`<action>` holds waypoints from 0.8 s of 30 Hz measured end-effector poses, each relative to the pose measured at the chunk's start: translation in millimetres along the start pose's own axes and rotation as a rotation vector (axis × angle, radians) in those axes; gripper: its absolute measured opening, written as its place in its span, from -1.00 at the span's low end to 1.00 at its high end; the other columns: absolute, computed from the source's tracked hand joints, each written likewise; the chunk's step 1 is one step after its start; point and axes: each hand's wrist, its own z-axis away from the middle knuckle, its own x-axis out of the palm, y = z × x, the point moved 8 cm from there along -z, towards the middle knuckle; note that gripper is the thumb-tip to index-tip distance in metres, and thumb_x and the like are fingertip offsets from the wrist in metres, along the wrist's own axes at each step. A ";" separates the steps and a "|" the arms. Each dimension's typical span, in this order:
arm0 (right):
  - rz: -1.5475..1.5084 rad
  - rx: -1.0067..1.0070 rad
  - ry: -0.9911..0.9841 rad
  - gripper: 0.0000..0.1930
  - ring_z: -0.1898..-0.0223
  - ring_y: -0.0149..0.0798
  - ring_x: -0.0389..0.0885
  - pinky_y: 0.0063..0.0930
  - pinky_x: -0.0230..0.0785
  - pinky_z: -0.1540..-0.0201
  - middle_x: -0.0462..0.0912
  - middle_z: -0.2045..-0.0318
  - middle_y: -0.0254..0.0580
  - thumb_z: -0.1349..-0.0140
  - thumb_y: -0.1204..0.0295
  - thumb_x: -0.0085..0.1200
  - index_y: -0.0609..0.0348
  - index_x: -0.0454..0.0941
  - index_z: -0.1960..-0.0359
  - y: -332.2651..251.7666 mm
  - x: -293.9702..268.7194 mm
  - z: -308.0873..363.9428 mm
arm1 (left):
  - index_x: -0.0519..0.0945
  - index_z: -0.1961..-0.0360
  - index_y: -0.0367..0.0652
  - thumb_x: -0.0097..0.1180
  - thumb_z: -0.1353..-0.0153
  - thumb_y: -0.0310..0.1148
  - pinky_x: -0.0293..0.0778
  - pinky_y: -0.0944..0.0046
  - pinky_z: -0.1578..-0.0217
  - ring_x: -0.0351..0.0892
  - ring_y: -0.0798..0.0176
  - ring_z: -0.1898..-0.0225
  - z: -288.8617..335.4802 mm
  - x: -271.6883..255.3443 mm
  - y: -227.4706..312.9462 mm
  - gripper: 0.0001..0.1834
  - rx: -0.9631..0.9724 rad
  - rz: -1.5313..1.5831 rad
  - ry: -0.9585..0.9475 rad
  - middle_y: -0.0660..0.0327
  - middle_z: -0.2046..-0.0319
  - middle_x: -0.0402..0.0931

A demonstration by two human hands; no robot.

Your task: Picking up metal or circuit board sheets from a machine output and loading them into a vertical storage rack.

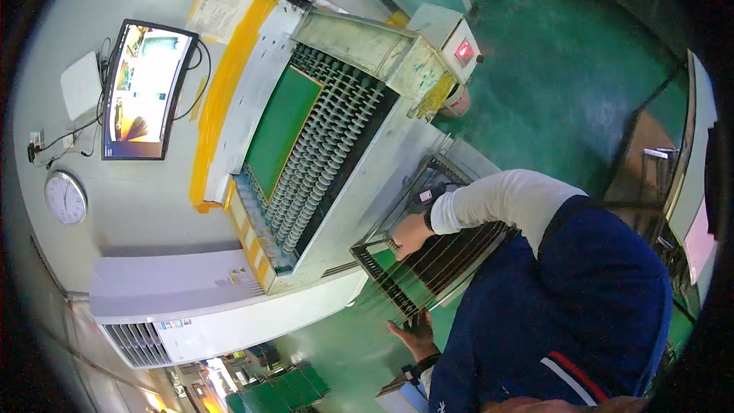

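Observation:
A slotted metal rack (372,269) holds several thin upright panels, their edges showing as narrow parallel lines. My right hand (413,235) is over the rack's far end, fingers curled down against it; what they grip, if anything, is hidden. Beside the rack's lower corner is my left hand (419,334), thumb spread away from the fingers and fingertips near the slotted bar. Left of the rack stands a roller conveyor machine (329,157), with a flat green panel (289,126) lying on its rollers.
A wall screen (145,92) and round clock (66,197) are at the left. A white air conditioner (229,317) stands below the machine. A box with a red-lit switch (451,38) adjoins the machine's far end. Green floor (558,84) stretches behind; a board-like panel (692,176) stands far right.

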 end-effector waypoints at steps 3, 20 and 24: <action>0.224 -0.135 0.151 -0.56 0.42 0.12 0.58 -0.05 0.40 0.34 0.62 0.48 0.02 -0.13 0.05 -0.03 0.25 0.60 0.41 -20.5 0.7 1.9 | 0.04 -0.16 -0.28 0.22 0.16 0.29 0.52 -0.04 0.29 0.47 -0.11 0.14 -7.4 -4.0 3.7 0.08 0.037 -0.011 -0.038 -0.09 0.09 0.39; 0.368 -0.291 0.075 -0.62 0.49 0.13 0.50 -0.02 0.32 0.37 0.53 0.60 0.05 -0.19 0.14 -0.07 0.23 0.54 0.54 -41.7 4.6 -17.6 | 0.19 -0.16 -0.10 0.08 -0.03 0.24 0.44 0.06 0.22 0.44 -0.01 0.14 2.4 -3.7 10.9 -0.17 0.118 0.034 -0.068 0.05 0.06 0.27; 0.473 -0.285 -0.112 -0.72 0.44 0.14 0.49 -0.01 0.31 0.34 0.52 0.57 0.07 -0.13 0.27 -0.08 0.23 0.51 0.53 -49.3 17.0 -33.6 | 0.16 -0.23 -0.07 0.13 -0.02 0.19 0.44 0.10 0.21 0.47 0.06 0.15 15.7 7.1 22.2 -0.14 0.122 0.045 -0.076 0.04 -0.02 0.25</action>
